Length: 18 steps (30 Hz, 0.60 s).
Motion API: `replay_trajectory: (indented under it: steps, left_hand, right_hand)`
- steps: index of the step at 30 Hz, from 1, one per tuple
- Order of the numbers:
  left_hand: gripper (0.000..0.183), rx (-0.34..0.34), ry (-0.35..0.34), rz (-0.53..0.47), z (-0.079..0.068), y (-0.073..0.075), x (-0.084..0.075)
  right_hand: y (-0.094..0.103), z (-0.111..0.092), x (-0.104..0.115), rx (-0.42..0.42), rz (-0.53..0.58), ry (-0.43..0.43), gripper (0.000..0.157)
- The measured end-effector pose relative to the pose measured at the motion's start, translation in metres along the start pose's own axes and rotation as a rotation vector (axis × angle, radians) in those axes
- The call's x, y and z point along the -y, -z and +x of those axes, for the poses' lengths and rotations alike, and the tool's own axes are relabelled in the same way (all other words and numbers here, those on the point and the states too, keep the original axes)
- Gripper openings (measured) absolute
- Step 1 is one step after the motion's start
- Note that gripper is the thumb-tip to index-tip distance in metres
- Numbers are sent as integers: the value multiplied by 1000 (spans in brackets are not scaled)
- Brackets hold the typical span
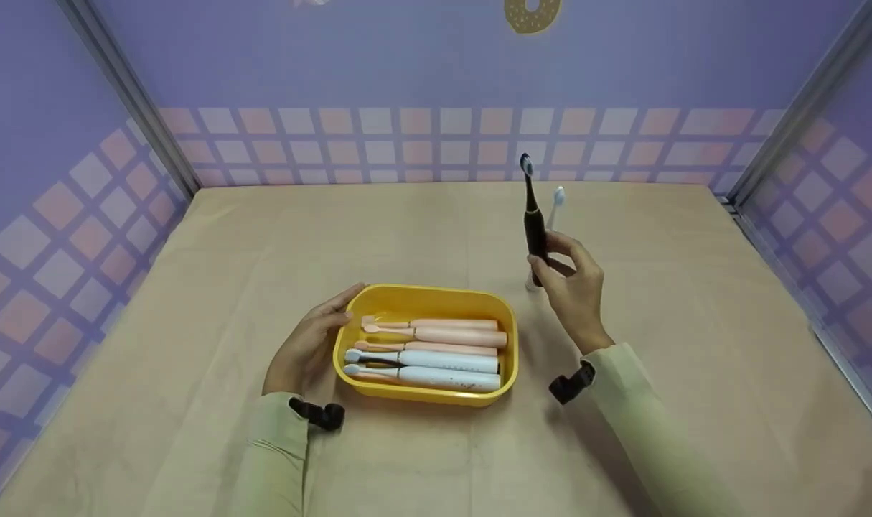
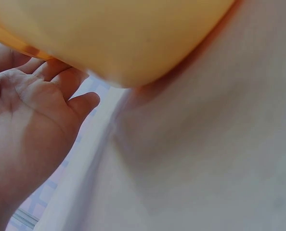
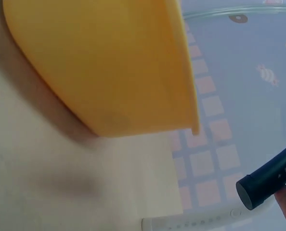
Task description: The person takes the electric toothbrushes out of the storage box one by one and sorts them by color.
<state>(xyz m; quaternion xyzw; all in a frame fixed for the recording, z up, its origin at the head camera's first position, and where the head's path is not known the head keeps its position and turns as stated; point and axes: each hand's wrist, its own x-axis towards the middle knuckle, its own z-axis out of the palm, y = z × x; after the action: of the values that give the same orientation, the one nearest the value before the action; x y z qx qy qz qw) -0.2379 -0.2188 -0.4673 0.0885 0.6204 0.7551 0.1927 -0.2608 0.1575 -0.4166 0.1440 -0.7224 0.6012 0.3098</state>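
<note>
My left hand (image 1: 310, 345) holds the left end of a yellow plastic bin (image 1: 436, 293), thumb over the rim and fingers along the outside. Inside lie several electric toothbrushes side by side: pink ones (image 1: 457, 336) toward the back and two white ones (image 1: 450, 378) in front, heads to the left. A dark neck shows partly beneath the white ones. Beyond the bin's right end, my right hand (image 1: 575, 287) pinches a black electric toothbrush (image 1: 535, 230) by its handle, head up. The right wrist view shows its round base close, with only fingertips in sight.
A white electric toothbrush (image 1: 559, 197) lies on the table (image 1: 349, 230) behind the black one, partly hidden by it and the right hand. Purple walls with a checkered band (image 1: 436, 143) enclose the table at the back and both sides.
</note>
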Motion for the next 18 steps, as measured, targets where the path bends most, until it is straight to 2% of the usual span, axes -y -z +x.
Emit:
replay_trajectory:
  steps: [6,11,18]
  left_hand:
    - [58,3,3,13,0,0,0]
    - [58,-25,7,21,0,-2,-1]
    - [59,-30,6,-4,0,-2,-1]
  right_hand:
    - [8,2,-8,-79,22,3,31]
    - [15,5,-14,-147,46,-11,31]
    - [24,7,-23,-181,26,-48,34]
